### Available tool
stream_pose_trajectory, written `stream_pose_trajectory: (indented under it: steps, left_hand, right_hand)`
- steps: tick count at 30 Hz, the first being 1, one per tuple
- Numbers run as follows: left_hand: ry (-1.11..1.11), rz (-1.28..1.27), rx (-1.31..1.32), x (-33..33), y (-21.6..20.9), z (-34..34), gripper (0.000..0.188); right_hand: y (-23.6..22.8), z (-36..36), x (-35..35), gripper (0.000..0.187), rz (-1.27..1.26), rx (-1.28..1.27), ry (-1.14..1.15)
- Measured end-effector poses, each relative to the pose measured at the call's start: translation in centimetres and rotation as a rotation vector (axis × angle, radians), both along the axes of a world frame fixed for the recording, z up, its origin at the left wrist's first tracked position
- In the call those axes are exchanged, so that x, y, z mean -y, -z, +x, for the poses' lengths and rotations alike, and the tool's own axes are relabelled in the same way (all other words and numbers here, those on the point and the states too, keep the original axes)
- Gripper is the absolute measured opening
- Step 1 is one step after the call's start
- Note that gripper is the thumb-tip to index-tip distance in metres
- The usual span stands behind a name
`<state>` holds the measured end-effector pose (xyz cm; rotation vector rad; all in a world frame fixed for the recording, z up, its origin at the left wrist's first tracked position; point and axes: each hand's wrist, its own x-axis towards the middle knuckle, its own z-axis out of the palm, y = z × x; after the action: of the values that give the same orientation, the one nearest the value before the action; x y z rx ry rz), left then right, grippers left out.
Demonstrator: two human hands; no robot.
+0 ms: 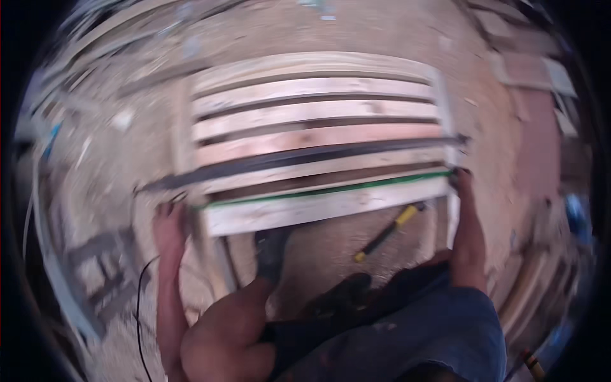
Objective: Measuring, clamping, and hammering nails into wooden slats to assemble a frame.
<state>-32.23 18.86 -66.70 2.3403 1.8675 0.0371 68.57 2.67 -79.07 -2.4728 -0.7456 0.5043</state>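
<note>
A slatted wooden frame (328, 201) of pale planks lies in front of me. Along its nearest slat runs a thin, taut green strip (331, 188); blur hides whether it is a tape or a strap. My left hand (170, 224) is closed at the strip's left end, just beside the frame's corner. At the opposite end, my right hand (464, 181) is closed on the strip by the right edge. A long dark bar (299, 155) crosses the slats a little farther off, both its ends jutting past the frame.
A yellow and black hammer-like tool (389, 232) lies on the dusty ground between the frame's near legs. By my left forearm curves a black cord (138, 305). Loose boards (105, 32) are heaped at the far left, and stacked timber (531, 286) stands at the right.
</note>
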Motion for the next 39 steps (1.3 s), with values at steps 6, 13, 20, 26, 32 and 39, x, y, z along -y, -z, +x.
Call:
stream_pose_trajectory:
  steps: [6, 13, 20, 26, 32, 39]
  left_hand:
    - [0.177, -0.434, 0.014, -0.7, -6.8, 15.3, 0.019]
    - [0.313, -1.025, 0.222, 2.4, -4.9, 30.0, 0.031]
    - [0.549, -1.383, 0.2, 8.9, -3.5, 46.2, 0.045]
    - [0.723, -1.01, 0.189, 15.5, 3.2, 52.3, 0.039]
    - [0.792, -0.554, -0.079, 18.6, -1.6, 60.3, 0.036]
    - [0.806, 0.123, 0.201, 12.8, -1.4, 62.4, 0.077]
  right_hand:
    - [-3.0, -10.2, -1.1, 0.019, 0.586, -0.649, 0.422]
    - [-16.9, -25.0, 2.8, 0.02, 0.48, -0.65, 0.263]
    - [-12.6, -35.3, 10.8, 0.024, 0.304, -0.955, 0.022]
    - [-6.3, -31.5, 13.2, 0.041, -0.021, -0.091, 0.377]
    - [-5.5, -27.1, 13.8, 0.044, 0.086, -0.037, 0.605]
    - [-12.0, -26.0, 16.3, 0.033, 0.364, -0.136, 0.65]
